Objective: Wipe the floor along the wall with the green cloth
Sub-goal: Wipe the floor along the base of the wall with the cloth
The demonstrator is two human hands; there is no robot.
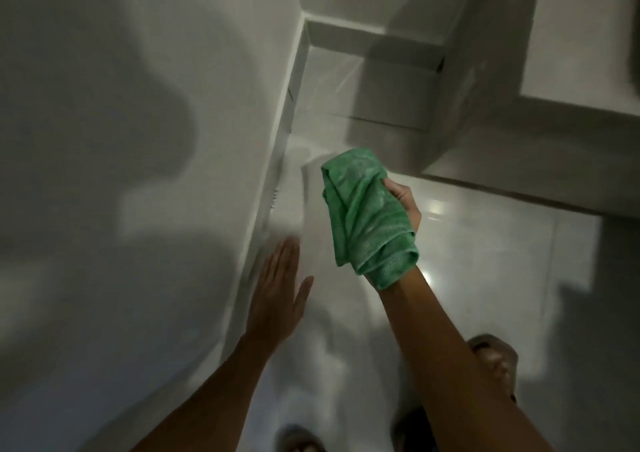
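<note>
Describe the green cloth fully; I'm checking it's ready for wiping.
The cloth is green, soft-looking terry or microfibre, bunched into loose folds. It drapes over the right hand, whose fingers grip it, its lower end hanging at the wrist. It is held in the air, above the floor near the wall.

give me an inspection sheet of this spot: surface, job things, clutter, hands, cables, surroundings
surface: glossy pale tiled floor, light glare on it
job's things: crumpled green microfibre cloth, held up off the floor
clutter: nothing seen
hands: right hand gripping the cloth; left hand open, flat, near the white wall
cables: nothing seen
surroundings: white skirting along the wall; pale boxy unit to the right; sandalled feet below
</note>
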